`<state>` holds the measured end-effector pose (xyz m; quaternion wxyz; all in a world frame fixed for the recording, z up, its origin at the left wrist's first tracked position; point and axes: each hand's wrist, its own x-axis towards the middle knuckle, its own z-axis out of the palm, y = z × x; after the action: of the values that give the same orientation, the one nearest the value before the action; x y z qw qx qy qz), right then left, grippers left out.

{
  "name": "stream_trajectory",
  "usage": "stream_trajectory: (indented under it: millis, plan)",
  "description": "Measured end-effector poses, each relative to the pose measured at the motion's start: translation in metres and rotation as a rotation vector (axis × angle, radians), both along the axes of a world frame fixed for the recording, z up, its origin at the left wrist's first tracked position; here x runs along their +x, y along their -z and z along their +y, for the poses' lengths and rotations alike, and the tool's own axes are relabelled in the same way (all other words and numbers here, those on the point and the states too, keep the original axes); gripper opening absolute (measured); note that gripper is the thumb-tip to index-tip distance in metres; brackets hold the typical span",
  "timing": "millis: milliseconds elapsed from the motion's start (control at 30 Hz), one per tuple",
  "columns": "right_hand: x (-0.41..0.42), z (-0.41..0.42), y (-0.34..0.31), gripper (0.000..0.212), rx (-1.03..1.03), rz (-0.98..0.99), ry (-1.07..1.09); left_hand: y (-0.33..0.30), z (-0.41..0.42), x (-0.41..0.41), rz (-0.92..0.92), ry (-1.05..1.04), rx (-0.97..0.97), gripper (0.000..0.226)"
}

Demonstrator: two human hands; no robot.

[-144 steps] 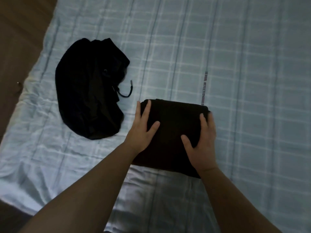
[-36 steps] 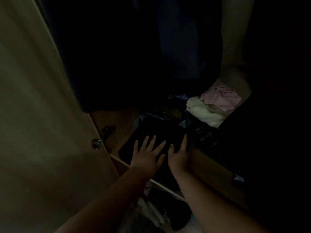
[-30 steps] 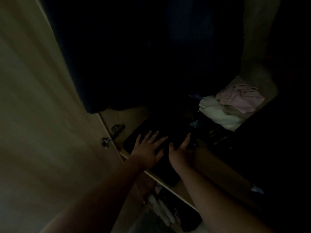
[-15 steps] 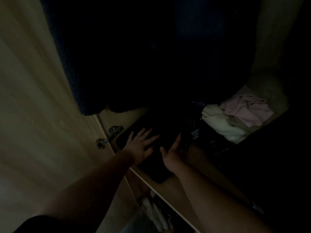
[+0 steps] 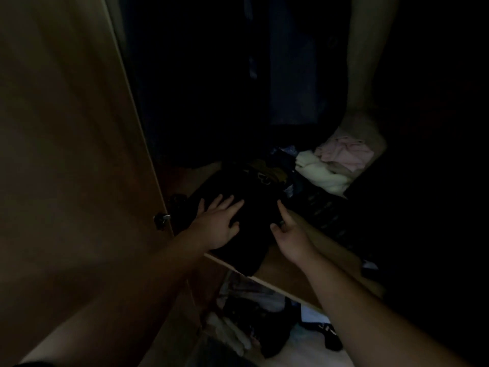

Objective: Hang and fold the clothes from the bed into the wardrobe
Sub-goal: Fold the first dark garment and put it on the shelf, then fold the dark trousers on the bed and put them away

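Observation:
A folded black garment [image 5: 248, 234] lies on the wooden wardrobe shelf [image 5: 291, 271], its near end hanging a little over the shelf's front edge. My left hand [image 5: 217, 223] rests flat on its left part with fingers spread. My right hand [image 5: 288, 234] is at the garment's right edge, fingers loosely bent, thumb near the cloth; it is too dark to tell whether it touches.
The open wardrobe door [image 5: 74, 154] stands at the left, with a metal hinge [image 5: 161, 219]. Dark clothes [image 5: 211, 88] hang above the shelf. Cream and pink folded clothes [image 5: 336, 162] lie at the shelf's back right. More clothes [image 5: 251, 321] fill the lower compartment.
I went from the bed to the wardrobe with the folded black garment, which now lies on the shelf. In the last second both hands stayed on it, and the right hand's fingers have loosened.

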<state>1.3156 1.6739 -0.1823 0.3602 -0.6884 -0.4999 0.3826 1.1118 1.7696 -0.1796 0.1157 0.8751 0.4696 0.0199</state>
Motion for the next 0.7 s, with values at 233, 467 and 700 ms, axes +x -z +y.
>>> stream_trajectory:
  millis: [233,467,700]
  plan:
    - [-0.045,-0.114,-0.011,0.063,0.093,-0.357,0.279,-0.028,-0.100,0.024,-0.128,0.266,0.069,0.069]
    - [-0.045,-0.322,0.008,0.062,-0.037,-0.776,0.599,-0.013,-0.236,0.064,-0.185,0.684,-0.009,0.068]
    - [-0.114,-0.538,0.024,0.067,-0.227,-0.723,1.025,0.011,-0.445,0.088,-0.169,1.220,-0.022,0.070]
